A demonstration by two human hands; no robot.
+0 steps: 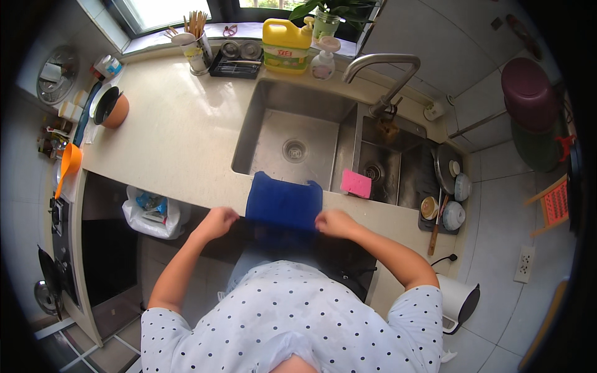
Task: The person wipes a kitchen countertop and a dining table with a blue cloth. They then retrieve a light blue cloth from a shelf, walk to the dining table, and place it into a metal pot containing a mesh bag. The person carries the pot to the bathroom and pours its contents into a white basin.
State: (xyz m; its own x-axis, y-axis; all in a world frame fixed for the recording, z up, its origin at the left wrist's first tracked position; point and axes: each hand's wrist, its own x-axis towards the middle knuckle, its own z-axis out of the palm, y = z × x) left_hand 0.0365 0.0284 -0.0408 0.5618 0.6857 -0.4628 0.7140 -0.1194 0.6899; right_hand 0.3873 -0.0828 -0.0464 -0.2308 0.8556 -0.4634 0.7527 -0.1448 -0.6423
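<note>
A dark blue sheet [285, 200], perhaps a cloth, lies over the counter's front edge with its far side at the sink rim. Its lower part hangs down, blurred, in front of my body. At its right edge, my right hand [336, 224] is closed with the fingertips on the sheet. My left hand [221, 222] is closed just off the left edge, fingers pinched together; what they hold, if anything, I cannot make out. To the right of the sheet, a pink sponge [356, 183] rests on the sink's near rim.
A steel double sink [311, 133] lies ahead under a curved faucet [388, 62]. A yellow jug [286, 46] and a soap pump bottle [323, 65] stand behind it. Bowls [454, 214] sit at the right, a brown pot [112, 109] at the left. Below hangs a white bag [152, 227].
</note>
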